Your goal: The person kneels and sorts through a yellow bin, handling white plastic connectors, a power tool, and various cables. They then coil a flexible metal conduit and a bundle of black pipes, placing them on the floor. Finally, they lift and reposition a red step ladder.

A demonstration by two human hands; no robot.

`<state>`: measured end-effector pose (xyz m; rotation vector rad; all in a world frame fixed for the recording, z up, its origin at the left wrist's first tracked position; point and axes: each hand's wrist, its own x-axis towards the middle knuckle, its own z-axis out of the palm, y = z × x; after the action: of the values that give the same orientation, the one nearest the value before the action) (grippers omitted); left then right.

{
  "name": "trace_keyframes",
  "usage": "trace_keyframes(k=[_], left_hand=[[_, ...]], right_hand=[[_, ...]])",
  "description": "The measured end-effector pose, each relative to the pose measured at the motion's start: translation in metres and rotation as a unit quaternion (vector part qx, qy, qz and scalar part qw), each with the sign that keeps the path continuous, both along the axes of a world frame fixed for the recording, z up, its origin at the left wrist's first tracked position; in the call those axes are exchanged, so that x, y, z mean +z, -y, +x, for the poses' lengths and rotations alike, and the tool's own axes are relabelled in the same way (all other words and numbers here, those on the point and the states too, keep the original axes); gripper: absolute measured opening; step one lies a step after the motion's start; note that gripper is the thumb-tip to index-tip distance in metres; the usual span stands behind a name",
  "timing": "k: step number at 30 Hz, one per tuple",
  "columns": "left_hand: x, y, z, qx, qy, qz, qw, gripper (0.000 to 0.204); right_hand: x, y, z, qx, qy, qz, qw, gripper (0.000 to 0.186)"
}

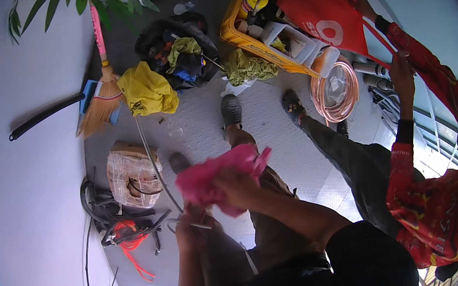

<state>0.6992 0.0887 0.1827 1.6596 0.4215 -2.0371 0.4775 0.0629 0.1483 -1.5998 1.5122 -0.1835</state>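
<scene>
My right hand (pixel 232 184) is closed on a bunched pink cloth (pixel 210 172) above my legs, near the middle of the view. Just below and left of it, my left hand (pixel 191 228) is closed around a thin pale tube (pixel 174 206) that runs up toward the yellow cloth (pixel 147 90) on the floor. The pink cloth hangs partly over the fingers of my left hand, so some of that grip is hidden.
A co-worker in a red top (pixel 429 213) holds a red bag (pixel 322 10) over a yellow crate (pixel 253 44) beside coiled copper pipe (pixel 335 100). A broom (pixel 99 103), dark bag (pixel 189 36), wrapped block (pixel 128 179) and tangled hoses (pixel 103 215) lie along the left and back.
</scene>
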Motion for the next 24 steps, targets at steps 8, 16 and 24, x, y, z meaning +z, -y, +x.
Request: trace_keyframes(k=[8,16,24], left_hand=[[0.008,0.034,-0.106,0.088,-0.097,-0.106,0.986,0.052],[0.002,0.051,-0.128,0.075,0.059,0.04,0.995,0.03],[0.031,0.003,-0.051,-0.211,0.246,0.025,0.946,0.024]], right_hand=[[0.003,0.044,-0.094,-0.045,0.248,0.048,0.966,0.08],[-0.03,0.152,-0.257,-0.412,0.428,0.069,0.801,0.057],[-0.194,0.3,-0.396,-0.442,-0.227,-0.206,0.843,0.068]])
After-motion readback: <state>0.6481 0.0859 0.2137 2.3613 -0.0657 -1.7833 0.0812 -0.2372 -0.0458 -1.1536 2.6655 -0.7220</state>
